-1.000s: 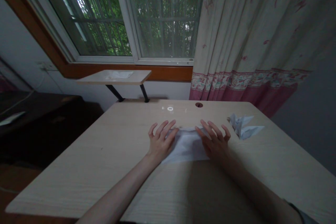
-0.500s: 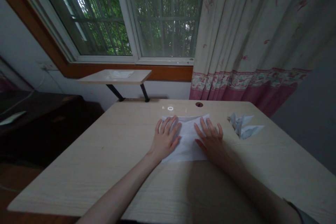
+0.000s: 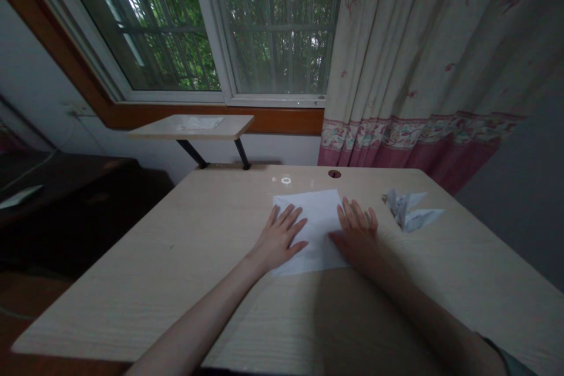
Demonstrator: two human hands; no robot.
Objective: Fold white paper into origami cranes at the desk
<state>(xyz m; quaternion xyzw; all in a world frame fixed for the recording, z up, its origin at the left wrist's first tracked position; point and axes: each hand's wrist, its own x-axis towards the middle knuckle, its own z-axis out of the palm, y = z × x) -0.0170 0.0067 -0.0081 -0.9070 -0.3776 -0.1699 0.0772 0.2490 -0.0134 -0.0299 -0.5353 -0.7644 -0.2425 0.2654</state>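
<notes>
Paper sheet (image 3: 319, 217) flat on desk (image 3: 145, 288) — left hand (image 3: 279, 241), right hand (image 3: 356, 232) open, fingers spread, pressing down, apparently to keep it still, no pinch; folded paper figure (image 3: 409, 211) just right of sheet.

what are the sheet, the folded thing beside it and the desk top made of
The sheet looks like thin white matte paper, lying flat with crisp edges. The folded thing seems the same paper, holding sharp creases. The desk top looks like pale wood-grain laminate, with a faint glossy reflection.
</notes>
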